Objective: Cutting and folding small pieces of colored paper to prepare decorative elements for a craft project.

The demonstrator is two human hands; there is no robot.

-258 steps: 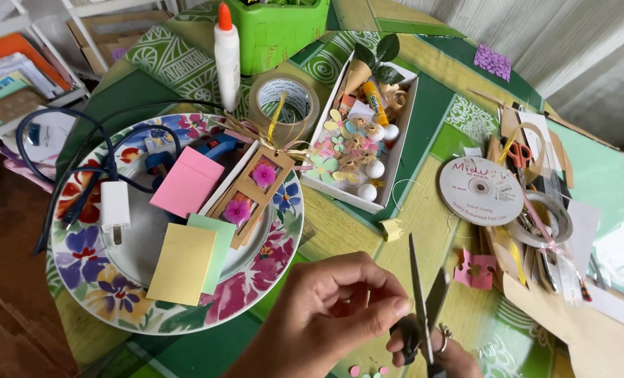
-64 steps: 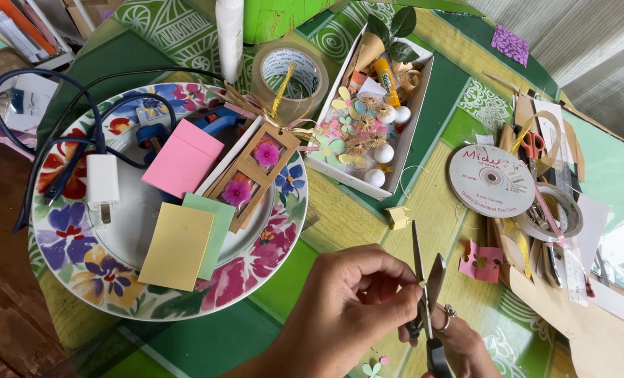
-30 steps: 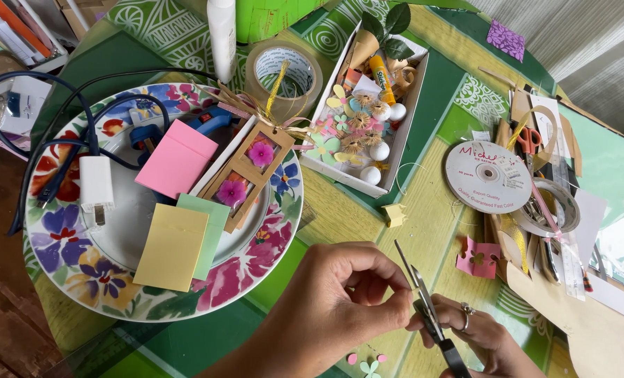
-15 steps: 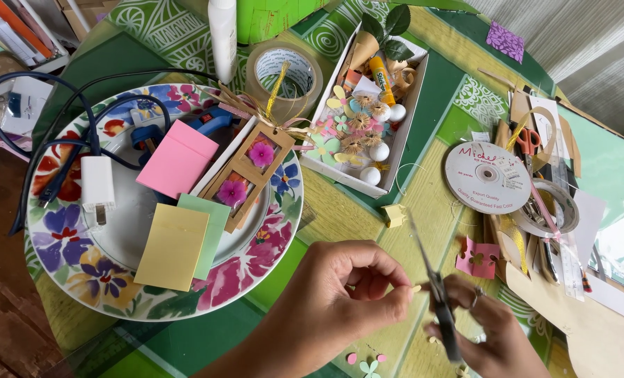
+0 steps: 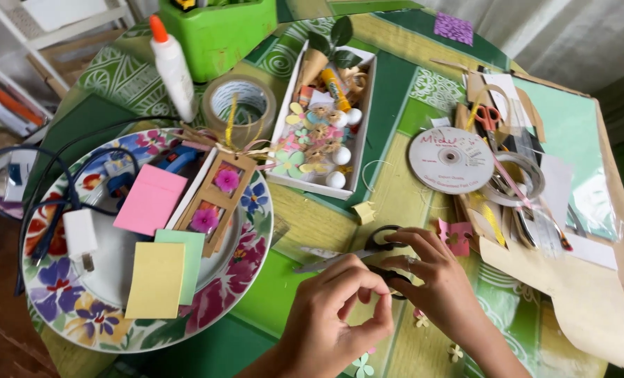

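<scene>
My right hand (image 5: 434, 280) grips black-handled scissors (image 5: 357, 255), whose blades lie nearly flat and point left over the green table. My left hand (image 5: 340, 315) is beside it at the bottom middle, its fingers pinched together on something too small to make out. Small cut paper flowers (image 5: 359, 365) lie on the table beneath my hands. A pink paper cut-out (image 5: 455, 236) lies just right of my right hand.
A large floral plate (image 5: 242, 269) at left holds pink, green and yellow sticky-note pads, a small wooden frame (image 5: 217, 199), a white charger and cables. Behind stand a glue bottle (image 5: 172, 66), a tape roll (image 5: 238, 105), a white tray (image 5: 364, 112) of craft bits, a disc (image 5: 450, 159) and a paper pile.
The scissors have swung from upright, blades pointing away, to lying nearly flat with blades pointing left. My right hand has moved up over the handles; my left hand stays pinched close by.
</scene>
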